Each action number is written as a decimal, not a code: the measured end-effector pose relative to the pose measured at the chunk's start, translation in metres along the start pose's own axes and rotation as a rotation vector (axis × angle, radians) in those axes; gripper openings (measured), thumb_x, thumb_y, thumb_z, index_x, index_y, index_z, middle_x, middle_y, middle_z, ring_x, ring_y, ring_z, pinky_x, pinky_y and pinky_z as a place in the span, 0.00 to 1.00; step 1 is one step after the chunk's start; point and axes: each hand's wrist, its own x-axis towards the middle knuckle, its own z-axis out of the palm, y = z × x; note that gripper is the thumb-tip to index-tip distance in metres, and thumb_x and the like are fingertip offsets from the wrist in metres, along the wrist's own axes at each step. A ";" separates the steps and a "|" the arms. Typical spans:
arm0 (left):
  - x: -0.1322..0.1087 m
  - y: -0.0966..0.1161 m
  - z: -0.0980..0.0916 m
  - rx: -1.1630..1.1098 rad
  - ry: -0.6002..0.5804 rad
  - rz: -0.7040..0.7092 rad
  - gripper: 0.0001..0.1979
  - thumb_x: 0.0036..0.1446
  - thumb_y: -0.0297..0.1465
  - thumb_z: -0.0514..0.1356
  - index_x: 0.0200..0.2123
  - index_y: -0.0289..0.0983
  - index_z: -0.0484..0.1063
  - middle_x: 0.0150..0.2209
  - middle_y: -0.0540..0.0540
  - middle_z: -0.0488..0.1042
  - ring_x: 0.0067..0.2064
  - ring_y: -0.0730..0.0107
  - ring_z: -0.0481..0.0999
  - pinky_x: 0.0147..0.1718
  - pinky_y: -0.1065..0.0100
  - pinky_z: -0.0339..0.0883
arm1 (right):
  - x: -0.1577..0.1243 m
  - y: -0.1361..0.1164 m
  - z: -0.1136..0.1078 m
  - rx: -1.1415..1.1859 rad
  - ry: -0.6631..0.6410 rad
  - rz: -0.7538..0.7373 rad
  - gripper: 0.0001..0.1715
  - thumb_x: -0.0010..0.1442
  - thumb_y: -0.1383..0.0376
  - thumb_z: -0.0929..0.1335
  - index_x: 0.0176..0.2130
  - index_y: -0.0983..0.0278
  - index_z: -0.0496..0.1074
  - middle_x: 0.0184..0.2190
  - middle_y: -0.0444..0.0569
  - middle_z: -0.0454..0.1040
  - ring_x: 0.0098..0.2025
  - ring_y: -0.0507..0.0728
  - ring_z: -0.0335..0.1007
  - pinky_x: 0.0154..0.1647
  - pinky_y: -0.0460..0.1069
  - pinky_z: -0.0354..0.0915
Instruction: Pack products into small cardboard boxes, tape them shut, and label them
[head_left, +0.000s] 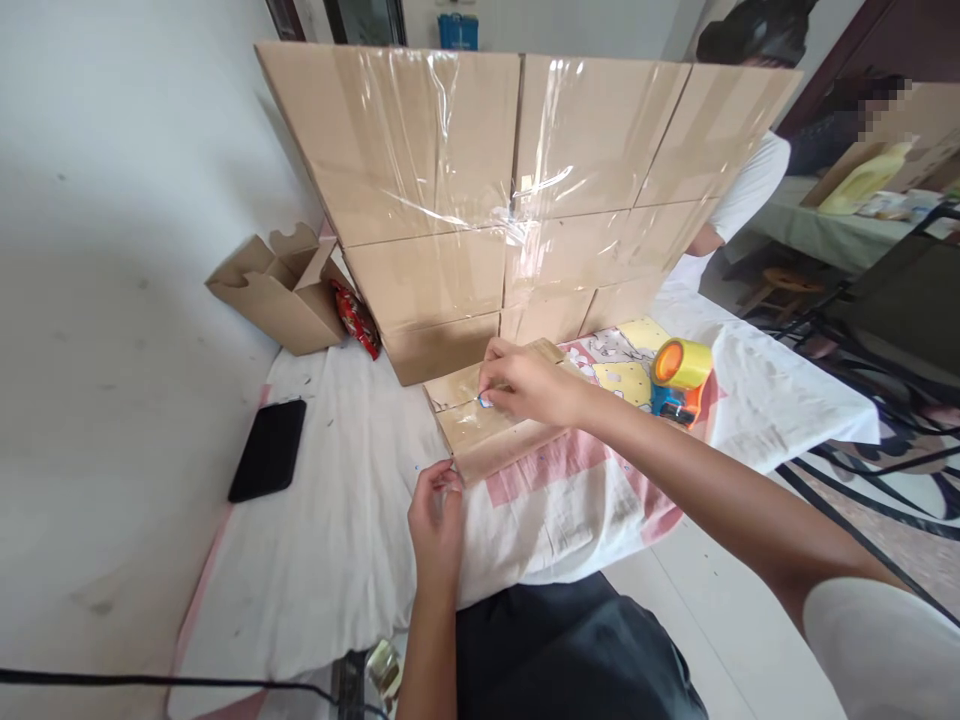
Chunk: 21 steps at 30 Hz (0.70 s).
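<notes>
A small closed cardboard box (pixel 480 432) lies on the cloth-covered table (pixel 337 530) in front of me. My right hand (pixel 525 385) rests on top of the box, fingers pinched on a small blue-and-white thing at the flap seam. My left hand (pixel 436 515) is curled at the box's near left corner, fingertips pinched together at its edge. What the left fingers pinch is too small to make out.
A wall of taped cardboard boxes (pixel 495 190) stands behind. An open carton (pixel 277 290) and a red packet (pixel 358 318) lie at the left, a black phone (pixel 268 450) nearer. A tape dispenser with yellow tape (pixel 679 380) sits at the right. Another person (pixel 739 190) stands beyond the boxes.
</notes>
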 end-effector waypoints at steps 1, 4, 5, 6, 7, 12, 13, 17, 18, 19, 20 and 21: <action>0.000 0.000 0.000 -0.007 -0.005 -0.012 0.15 0.60 0.39 0.62 0.46 0.39 0.75 0.37 0.47 0.76 0.42 0.64 0.75 0.46 0.65 0.66 | 0.000 0.001 0.003 -0.007 0.003 -0.011 0.08 0.60 0.77 0.68 0.34 0.67 0.76 0.41 0.48 0.66 0.36 0.51 0.67 0.41 0.47 0.61; 0.000 0.001 0.001 -0.011 -0.027 -0.010 0.14 0.61 0.38 0.61 0.48 0.39 0.73 0.34 0.49 0.74 0.40 0.66 0.75 0.46 0.65 0.66 | -0.002 0.002 0.010 0.020 0.041 -0.042 0.08 0.62 0.76 0.67 0.34 0.66 0.74 0.41 0.48 0.66 0.35 0.51 0.66 0.38 0.47 0.61; 0.000 0.001 0.001 -0.006 -0.030 -0.005 0.13 0.61 0.38 0.61 0.48 0.39 0.73 0.34 0.49 0.74 0.39 0.66 0.75 0.46 0.65 0.67 | -0.003 0.002 0.010 0.044 0.065 -0.049 0.08 0.62 0.76 0.67 0.35 0.66 0.74 0.40 0.48 0.67 0.35 0.51 0.67 0.38 0.47 0.61; -0.001 0.000 0.001 0.002 -0.030 -0.001 0.13 0.62 0.37 0.61 0.47 0.39 0.73 0.33 0.49 0.73 0.39 0.67 0.74 0.46 0.65 0.67 | -0.006 0.003 0.009 0.070 0.098 -0.058 0.08 0.63 0.75 0.67 0.35 0.66 0.74 0.39 0.48 0.68 0.35 0.51 0.67 0.38 0.47 0.61; -0.002 -0.001 0.001 0.009 -0.030 -0.001 0.13 0.62 0.38 0.61 0.47 0.39 0.73 0.33 0.49 0.73 0.39 0.67 0.74 0.45 0.64 0.67 | -0.010 0.004 0.007 0.100 0.144 -0.071 0.07 0.63 0.74 0.67 0.35 0.65 0.75 0.38 0.48 0.69 0.35 0.51 0.68 0.39 0.47 0.61; 0.003 0.006 -0.001 0.158 0.069 0.120 0.23 0.60 0.43 0.63 0.56 0.40 0.70 0.53 0.39 0.72 0.56 0.57 0.73 0.52 0.60 0.68 | -0.056 0.038 -0.011 0.387 0.692 0.087 0.05 0.62 0.63 0.71 0.35 0.63 0.77 0.34 0.48 0.73 0.36 0.54 0.69 0.38 0.50 0.62; 0.009 0.015 -0.001 0.197 0.089 0.187 0.28 0.60 0.44 0.63 0.60 0.41 0.66 0.60 0.37 0.69 0.62 0.54 0.70 0.55 0.57 0.67 | -0.067 0.051 -0.012 0.487 0.807 0.182 0.07 0.61 0.60 0.72 0.35 0.63 0.77 0.33 0.47 0.74 0.35 0.54 0.68 0.37 0.50 0.62; 0.045 0.079 0.016 0.502 0.012 0.478 0.36 0.61 0.44 0.64 0.69 0.45 0.59 0.72 0.37 0.56 0.73 0.47 0.55 0.68 0.44 0.54 | -0.096 0.100 0.007 0.889 0.906 0.465 0.16 0.52 0.54 0.76 0.32 0.63 0.74 0.25 0.42 0.68 0.25 0.49 0.58 0.28 0.47 0.55; 0.055 0.096 0.025 0.645 -0.106 0.566 0.35 0.60 0.44 0.65 0.68 0.45 0.62 0.72 0.38 0.57 0.74 0.44 0.53 0.70 0.39 0.47 | -0.098 0.108 0.015 0.961 0.866 0.487 0.18 0.50 0.54 0.77 0.31 0.64 0.74 0.24 0.41 0.67 0.24 0.48 0.56 0.28 0.46 0.54; 0.063 0.109 0.033 0.778 -0.266 0.639 0.36 0.59 0.45 0.65 0.68 0.45 0.62 0.72 0.38 0.58 0.73 0.41 0.54 0.71 0.36 0.43 | -0.099 0.114 0.023 1.017 0.822 0.497 0.19 0.48 0.54 0.78 0.31 0.64 0.74 0.23 0.40 0.66 0.24 0.48 0.55 0.27 0.46 0.53; 0.071 0.118 0.041 0.894 -0.426 0.705 0.37 0.59 0.46 0.66 0.68 0.46 0.62 0.72 0.39 0.60 0.73 0.40 0.55 0.71 0.35 0.41 | -0.100 0.117 0.029 1.060 0.777 0.501 0.20 0.47 0.54 0.78 0.32 0.64 0.74 0.23 0.39 0.66 0.24 0.47 0.55 0.27 0.46 0.52; 0.077 0.123 0.046 0.984 -0.571 0.757 0.38 0.59 0.46 0.65 0.70 0.46 0.59 0.71 0.40 0.61 0.72 0.40 0.57 0.71 0.36 0.41 | -0.101 0.119 0.035 1.090 0.739 0.499 0.21 0.47 0.53 0.79 0.32 0.64 0.73 0.23 0.39 0.66 0.24 0.47 0.55 0.27 0.46 0.52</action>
